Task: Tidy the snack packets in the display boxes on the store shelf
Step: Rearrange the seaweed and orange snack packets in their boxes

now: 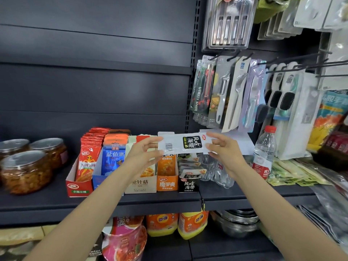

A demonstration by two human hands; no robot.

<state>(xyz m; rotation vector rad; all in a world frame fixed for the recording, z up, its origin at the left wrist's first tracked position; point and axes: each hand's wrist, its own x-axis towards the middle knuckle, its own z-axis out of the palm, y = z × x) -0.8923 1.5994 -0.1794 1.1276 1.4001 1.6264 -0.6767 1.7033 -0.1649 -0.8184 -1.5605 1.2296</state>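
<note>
Both hands up at shelf height, holding one white snack packet (183, 143) crosswise between them, label facing the camera and turned sideways.

Left hand (144, 149) pinches the packet's barcode end, thumb in front, fingers (150, 141) curled behind. Right hand (225, 147) pinches the opposite end in the same manner. Neither hand is spread or idle.

The packet hangs in the air above and slightly behind the black display box (188, 182), not touching it. That box carries the same black label, so I judge it the packet's home. Below the fingers, the packets (190, 164) in that box lie slumped and fanned forward rather than standing.

To the left of the left fingers stand the orange box (166, 183), the beige box (141, 185), the blue box (98, 178) and the red box (79, 187), their packets upright in rows.

Step in hand, as I read it: straightening one kelp packet before reseating it. Task looks partly done; the black box remains untidy.

Next move calls for rotating the packet upright, lowering it into the black box behind the slumped ones, then squaring that stack. Clear bottles (222, 172) sit just right of the box; mind them.
</note>
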